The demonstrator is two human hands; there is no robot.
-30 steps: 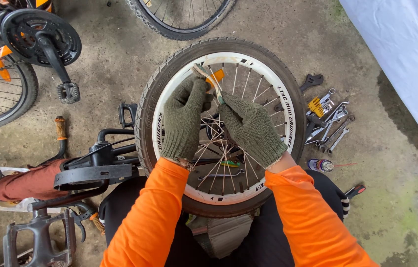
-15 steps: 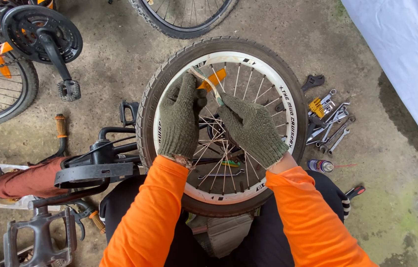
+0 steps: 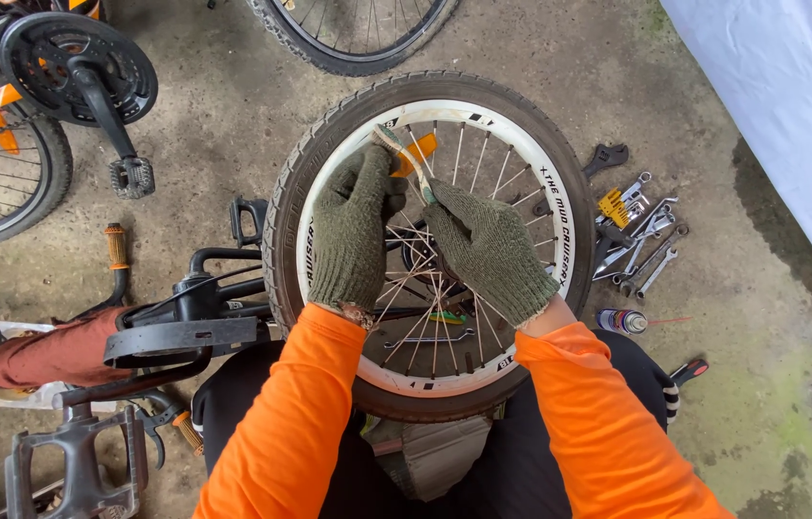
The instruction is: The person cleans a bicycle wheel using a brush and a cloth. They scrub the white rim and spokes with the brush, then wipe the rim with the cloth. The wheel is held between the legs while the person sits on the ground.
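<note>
A small bicycle wheel [image 3: 560, 192] with a black tyre, white rim and thin metal spokes lies flat on my lap. Both my hands wear green knit gloves below orange sleeves. My left hand [image 3: 353, 226] is closed on a small tool with an orange handle [image 3: 416, 154] at the far side of the rim. My right hand [image 3: 488, 245] rests over the spokes near the hub, its fingertips pinching a spoke next to that tool.
Several spanners and a yellow tool [image 3: 641, 235] lie on the concrete to the right, with a small spray can [image 3: 622, 320]. A bike frame with saddle [image 3: 185, 332] and pedals [image 3: 79, 466] lies left. A crankset [image 3: 74, 67] and other wheels [image 3: 358, 34] sit beyond.
My left hand has shifted slightly along the far rim with the orange-handled tool. My right hand has stayed over the spokes.
</note>
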